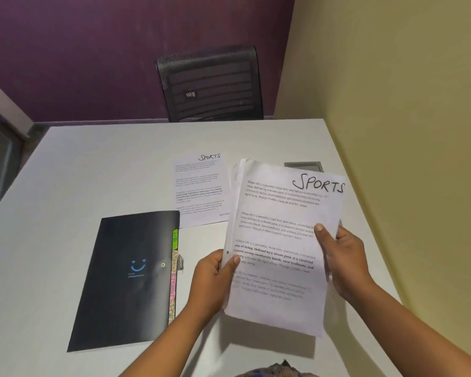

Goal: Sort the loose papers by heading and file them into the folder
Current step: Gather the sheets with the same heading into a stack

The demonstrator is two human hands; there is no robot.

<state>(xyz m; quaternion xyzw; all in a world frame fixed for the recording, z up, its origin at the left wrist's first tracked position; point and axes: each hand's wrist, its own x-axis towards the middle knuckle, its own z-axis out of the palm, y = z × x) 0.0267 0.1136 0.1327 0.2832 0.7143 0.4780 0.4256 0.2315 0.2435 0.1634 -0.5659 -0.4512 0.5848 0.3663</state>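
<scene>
— White table (93,164), purple wall (93,50) behind. Fingers?
— Thumbs and fingers clamp a paper stack (278,240) headed SPORTS, left hand (212,280) and right hand (346,261) at its edges, raised just right of the black folder (125,278). One SPORTS sheet (200,190) lies flat at the folder's far right corner.

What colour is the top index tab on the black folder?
Green: the top index tab of the black folder, head view.

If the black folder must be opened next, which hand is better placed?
Probably the left hand: it grips the paper stack's left edge, just beside the folder's tabbed side. The right hand holds the stack's far edge, away from the folder.
</scene>
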